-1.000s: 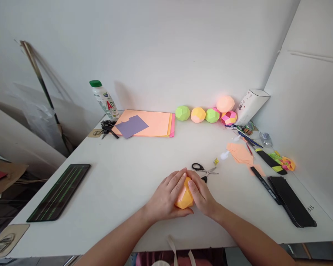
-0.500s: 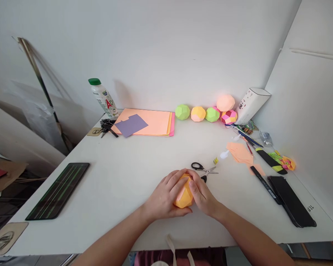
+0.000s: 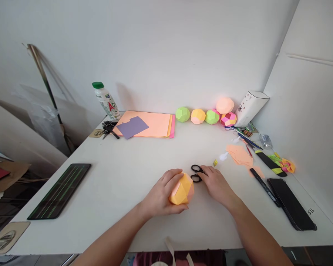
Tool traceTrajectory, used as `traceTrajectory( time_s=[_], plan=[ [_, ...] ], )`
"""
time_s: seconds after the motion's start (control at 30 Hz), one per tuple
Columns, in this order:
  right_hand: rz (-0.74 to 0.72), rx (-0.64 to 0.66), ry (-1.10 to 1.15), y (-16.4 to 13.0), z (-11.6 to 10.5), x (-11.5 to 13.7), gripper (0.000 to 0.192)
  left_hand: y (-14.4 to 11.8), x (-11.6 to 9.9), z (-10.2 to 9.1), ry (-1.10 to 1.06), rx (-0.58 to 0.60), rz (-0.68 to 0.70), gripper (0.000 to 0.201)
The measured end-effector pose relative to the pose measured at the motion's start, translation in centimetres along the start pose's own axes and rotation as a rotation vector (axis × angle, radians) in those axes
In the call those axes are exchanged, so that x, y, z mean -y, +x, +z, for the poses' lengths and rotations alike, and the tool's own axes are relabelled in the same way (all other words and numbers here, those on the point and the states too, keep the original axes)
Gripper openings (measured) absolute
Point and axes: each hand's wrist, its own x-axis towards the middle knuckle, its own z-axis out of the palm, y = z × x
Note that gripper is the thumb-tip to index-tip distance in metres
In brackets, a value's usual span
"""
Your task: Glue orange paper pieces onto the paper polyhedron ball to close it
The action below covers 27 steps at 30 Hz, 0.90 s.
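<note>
My left hand (image 3: 164,194) is wrapped around a faceted paper ball (image 3: 182,189) in yellow-orange and peach, holding it just above or on the table near the front middle. To the right, my right hand (image 3: 217,184) grips a pair of black-handled scissors (image 3: 197,178) by the blade end. Its fingers hide the blades, and the two handle loops point left toward the ball. A small yellow-green piece (image 3: 215,162) lies just beyond the right hand.
Several finished paper balls (image 3: 198,116) line the wall. Stacked coloured sheets (image 3: 152,123), a purple piece (image 3: 133,127), keys (image 3: 110,128) and a bottle (image 3: 107,101) occupy the back left. Peach cut-outs (image 3: 240,155), a marker (image 3: 263,184) and a black phone (image 3: 291,203) lie right; a dark tablet (image 3: 61,190) lies left.
My right hand has left the paper ball and taken hold of the scissors, whose handle loops are now closer together. The ball stays in my left hand, slightly turned and shifted left.
</note>
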Motion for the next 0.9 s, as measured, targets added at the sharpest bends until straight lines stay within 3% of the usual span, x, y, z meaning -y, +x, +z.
traceTrajectory(
  time_s=[0.23,0.33,0.57,0.77,0.9],
  plan=[
    [0.087,0.048,0.007,-0.2,0.1,0.4,0.028,-0.1,-0.3,-0.1,-0.317,0.008,-0.086,0.076],
    [0.160,0.059,0.049,-0.3,0.0,0.4,0.030,0.2,-0.8,-0.3,-0.533,0.024,-0.191,0.072],
    [0.308,0.042,0.302,-0.3,-1.6,-0.3,0.027,0.4,-1.4,-0.9,-1.103,0.256,-0.437,0.074],
    [0.493,-0.037,0.644,0.2,-1.4,-1.3,0.019,0.3,-1.4,-0.6,-1.152,0.328,-0.486,0.078],
    [0.485,0.007,1.001,0.5,-1.0,-0.6,0.015,0.1,-1.1,-0.2,-1.124,0.326,-0.454,0.076]
  ],
)
